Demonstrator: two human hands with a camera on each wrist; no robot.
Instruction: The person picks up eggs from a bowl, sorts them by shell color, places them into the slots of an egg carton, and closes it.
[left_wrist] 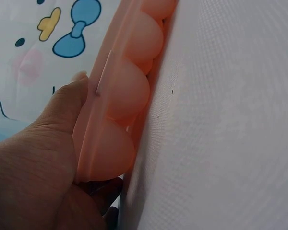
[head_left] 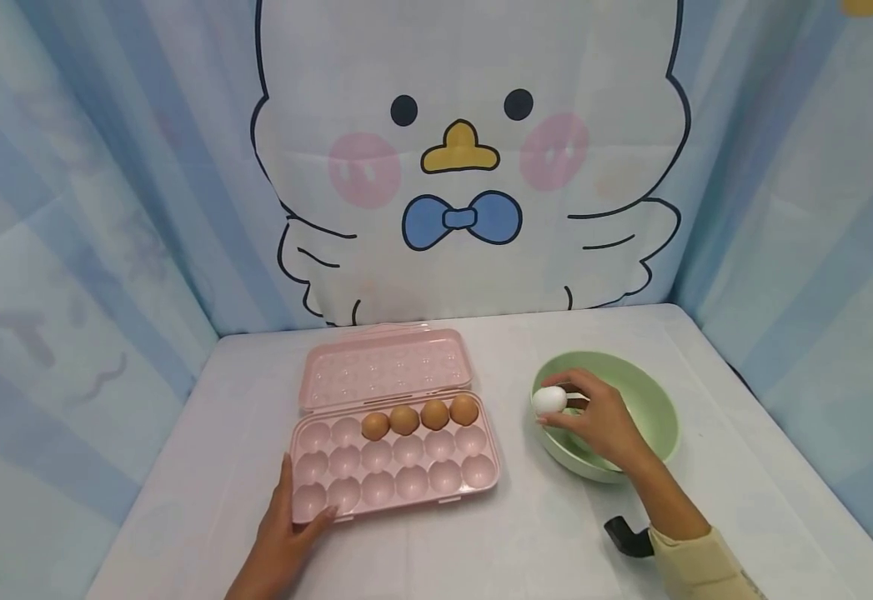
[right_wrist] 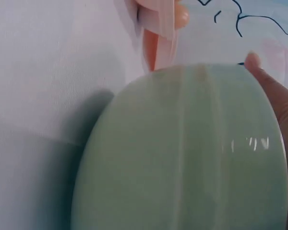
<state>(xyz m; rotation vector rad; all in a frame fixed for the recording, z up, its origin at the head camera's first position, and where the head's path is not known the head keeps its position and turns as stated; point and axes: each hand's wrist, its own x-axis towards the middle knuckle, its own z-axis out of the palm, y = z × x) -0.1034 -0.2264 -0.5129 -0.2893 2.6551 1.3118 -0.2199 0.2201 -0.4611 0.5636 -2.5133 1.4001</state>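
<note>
Between its thumb and fingertips my right hand (head_left: 601, 417) pinches a white egg (head_left: 550, 400), over the left rim of a light green bowl (head_left: 657, 408). The right wrist view shows mostly the bowl's outer wall (right_wrist: 182, 143), with the egg hidden. My left hand (head_left: 280, 533) holds the near left corner of a pink egg tray (head_left: 411, 482), its thumb on the rim (left_wrist: 93, 115) in the left wrist view. Several brown eggs (head_left: 404, 419) sit in the tray's back row, towards the right; the other cups hold none. The hand covers part of the bowl's inside.
The tray's pink lid (head_left: 387, 367) lies folded open behind it. A short black curved object (head_left: 627, 537) lies by the right forearm on the white tabletop (head_left: 466, 550). A curtain with a cartoon bird (head_left: 466, 275) hangs behind the table.
</note>
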